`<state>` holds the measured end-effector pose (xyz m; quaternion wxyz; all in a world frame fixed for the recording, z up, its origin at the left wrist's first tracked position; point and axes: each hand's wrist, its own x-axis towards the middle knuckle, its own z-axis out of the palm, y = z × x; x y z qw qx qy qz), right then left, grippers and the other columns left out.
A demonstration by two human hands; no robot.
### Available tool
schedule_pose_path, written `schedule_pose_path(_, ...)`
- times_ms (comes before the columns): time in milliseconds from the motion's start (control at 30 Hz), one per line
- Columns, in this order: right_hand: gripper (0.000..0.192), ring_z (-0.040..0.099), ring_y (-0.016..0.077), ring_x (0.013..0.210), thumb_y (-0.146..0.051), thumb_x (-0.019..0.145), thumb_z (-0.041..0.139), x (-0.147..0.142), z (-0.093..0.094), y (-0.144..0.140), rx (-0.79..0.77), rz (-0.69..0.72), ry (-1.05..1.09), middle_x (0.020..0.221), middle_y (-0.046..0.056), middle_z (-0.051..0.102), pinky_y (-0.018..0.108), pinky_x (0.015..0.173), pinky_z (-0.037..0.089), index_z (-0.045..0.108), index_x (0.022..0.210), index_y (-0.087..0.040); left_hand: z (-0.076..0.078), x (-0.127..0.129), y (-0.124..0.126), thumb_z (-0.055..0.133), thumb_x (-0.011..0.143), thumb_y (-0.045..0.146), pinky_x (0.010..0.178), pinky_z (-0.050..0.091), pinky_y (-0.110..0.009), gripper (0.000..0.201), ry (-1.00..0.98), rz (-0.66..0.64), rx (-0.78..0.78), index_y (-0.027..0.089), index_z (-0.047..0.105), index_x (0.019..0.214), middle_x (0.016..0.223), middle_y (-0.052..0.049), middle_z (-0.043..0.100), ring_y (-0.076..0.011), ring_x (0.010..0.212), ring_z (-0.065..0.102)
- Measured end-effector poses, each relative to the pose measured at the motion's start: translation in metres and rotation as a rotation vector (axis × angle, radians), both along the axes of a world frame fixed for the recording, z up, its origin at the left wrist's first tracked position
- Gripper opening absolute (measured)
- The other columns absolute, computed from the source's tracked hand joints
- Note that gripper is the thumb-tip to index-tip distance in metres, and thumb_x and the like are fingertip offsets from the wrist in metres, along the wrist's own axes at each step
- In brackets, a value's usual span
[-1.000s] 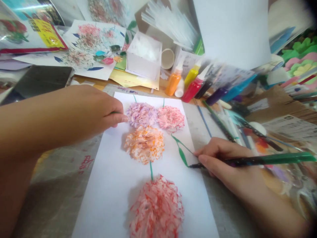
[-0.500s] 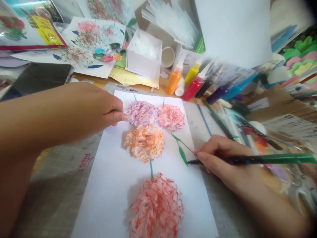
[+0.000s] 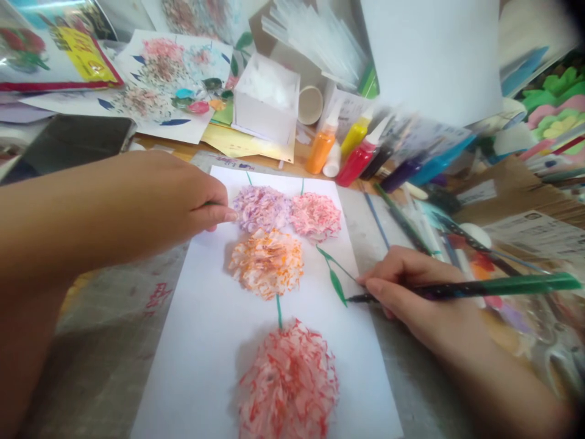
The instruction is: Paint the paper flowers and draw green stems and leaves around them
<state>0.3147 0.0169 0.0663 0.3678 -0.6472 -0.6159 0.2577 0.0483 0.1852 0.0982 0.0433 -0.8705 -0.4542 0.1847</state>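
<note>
My right hand (image 3: 411, 299) grips a green marker (image 3: 498, 286) with a dark barrel. Its dark tip touches the white paper (image 3: 196, 341) at the lower end of a green drawn leaf (image 3: 337, 286). At the sheet's upper left edge my left hand (image 3: 196, 195) is closed, thumb against the curled fingers, beside a purple-and-white ruffled flower (image 3: 261, 208). What it pinches, if anything, is hidden. Also on the paper are a pink ruffled flower (image 3: 315, 216), an orange one (image 3: 266, 264) and a large red-and-white one (image 3: 292, 384), with short green drawn stems.
A grey cutting mat (image 3: 109, 360) lies under the paper. Behind stand an orange bottle (image 3: 322, 146), a red bottle (image 3: 356, 161) and a white box (image 3: 266, 100). A dark phone (image 3: 68, 146) lies at left. Brushes and pens, a cardboard box (image 3: 525, 213) and scraps crowd the right.
The marker's back end has tipped slightly upward in my right hand, its tip staying at the leaf. My left hand and the paper look unmoved.
</note>
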Motion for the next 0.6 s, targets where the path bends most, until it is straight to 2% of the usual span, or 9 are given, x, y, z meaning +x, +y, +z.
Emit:
schedule_pose_path(167,0.024,0.043,0.007,0.039,-0.022,0.079,0.065,-0.0013,-0.0009,0.0006,-0.018,-0.034,0.02,0.047,-0.005,0.052,0.021,0.036,0.029,0.052,0.058,-0.021,0.0043,0.005,-0.0016,0.045,0.087,0.044,0.065,0.038,-0.03,0.03,0.022,0.016,0.0,0.028,0.067,0.075,0.069,0.006,0.064,-0.0165,0.064,0.059)
schedule_pose_path(367,0.024,0.043,0.007,0.039,-0.021,0.079,0.064,-0.0017,-0.0016,0.0017,-0.014,-0.054,0.007,0.046,-0.005,0.052,0.021,0.036,0.029,0.052,0.058,-0.021,0.007,0.0065,-0.0061,0.053,0.087,0.04,0.064,0.037,-0.028,0.02,0.06,0.041,-0.03,0.031,0.067,0.077,0.072,0.007,0.065,-0.017,0.073,0.062)
schedule_pose_path(600,0.023,0.044,0.0068,0.038,-0.019,0.078,0.064,0.0006,-0.0003,-0.0012,-0.024,-0.009,0.03,0.045,-0.005,0.052,0.021,0.036,0.029,0.055,0.057,-0.021,0.0051,0.0046,-0.0033,0.049,0.088,0.043,0.067,0.039,-0.03,0.027,0.024,0.019,-0.026,0.027,0.067,0.076,0.071,0.006,0.063,-0.0169,0.066,0.059)
